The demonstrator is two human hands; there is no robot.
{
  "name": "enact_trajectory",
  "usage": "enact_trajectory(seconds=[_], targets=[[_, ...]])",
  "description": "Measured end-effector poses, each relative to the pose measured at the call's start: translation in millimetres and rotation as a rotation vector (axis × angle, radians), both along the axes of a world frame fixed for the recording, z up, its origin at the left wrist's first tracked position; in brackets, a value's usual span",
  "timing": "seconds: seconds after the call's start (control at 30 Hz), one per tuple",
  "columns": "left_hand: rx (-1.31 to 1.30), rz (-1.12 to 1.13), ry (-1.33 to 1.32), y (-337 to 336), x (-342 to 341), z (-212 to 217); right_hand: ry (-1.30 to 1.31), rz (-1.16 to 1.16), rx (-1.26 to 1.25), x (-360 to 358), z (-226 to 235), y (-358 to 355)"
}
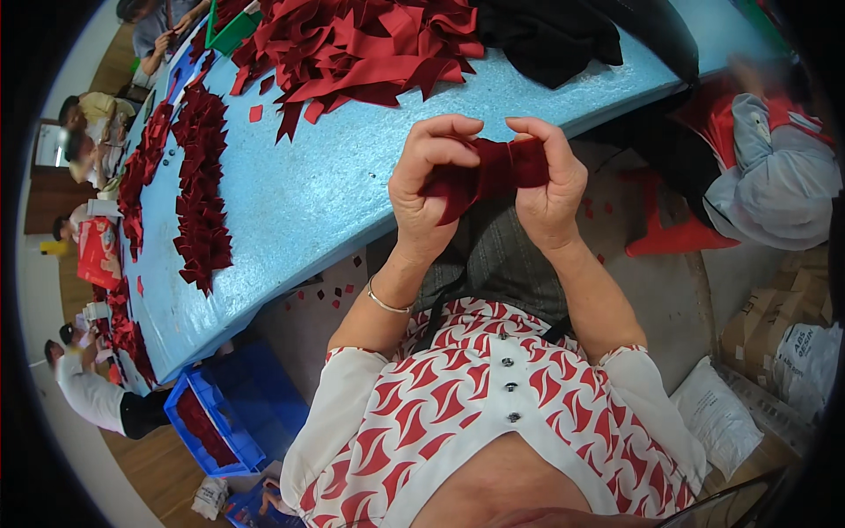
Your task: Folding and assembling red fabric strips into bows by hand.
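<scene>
A dark red velvet fabric strip (489,174) is held up over my lap, stretched between both hands. My left hand (425,189) grips its left end, and a tail of the strip hangs down from the fingers. My right hand (549,180) pinches the right end with fingertips curled over it. The two hands almost touch, just off the near edge of the long light blue table (334,167). A thin bracelet circles my left wrist.
A heap of red fabric strips (352,44) lies at the table's far end beside black cloth (550,35). Rows of folded red pieces (201,189) run along the left. A blue crate (211,422) sits underneath. Other people sit at left and right; cardboard boxes (775,326) stand at right.
</scene>
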State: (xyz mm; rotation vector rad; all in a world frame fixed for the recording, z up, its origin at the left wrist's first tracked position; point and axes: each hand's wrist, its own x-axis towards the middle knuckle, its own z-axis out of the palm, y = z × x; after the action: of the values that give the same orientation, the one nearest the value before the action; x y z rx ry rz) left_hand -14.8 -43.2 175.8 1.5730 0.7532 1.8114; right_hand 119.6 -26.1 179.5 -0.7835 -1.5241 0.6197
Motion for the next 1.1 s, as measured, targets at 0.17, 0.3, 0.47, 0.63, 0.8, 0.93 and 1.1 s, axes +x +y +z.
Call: enact_trajectory(seconds=[0.17,0.3,0.47,0.63,0.8,0.93,1.1], targets=[[-0.13,-0.101,-0.265,-6,11,9,-0.069,-0.049,0.091,6,-2,1],[-0.284,-0.17,-0.345,-4,8,7,0.131,0.11,-0.011,11,-1,4],[-0.486,-0.296,-0.287,-1,-6,14,0.193,0.327,-0.051,13,-1,12],[-0.444,-0.336,-0.239,4,-7,27,0.415,0.466,-0.227,8,8,10],[-0.261,-0.219,-0.228,12,-10,39,0.435,0.491,-0.285,0,26,-2],[-0.421,-0.339,-0.375,2,-12,59,0.348,0.445,-0.193,-4,43,-8],[-0.722,-0.617,-0.585,-3,-22,85,0.37,0.549,-0.269,3,66,-6]])
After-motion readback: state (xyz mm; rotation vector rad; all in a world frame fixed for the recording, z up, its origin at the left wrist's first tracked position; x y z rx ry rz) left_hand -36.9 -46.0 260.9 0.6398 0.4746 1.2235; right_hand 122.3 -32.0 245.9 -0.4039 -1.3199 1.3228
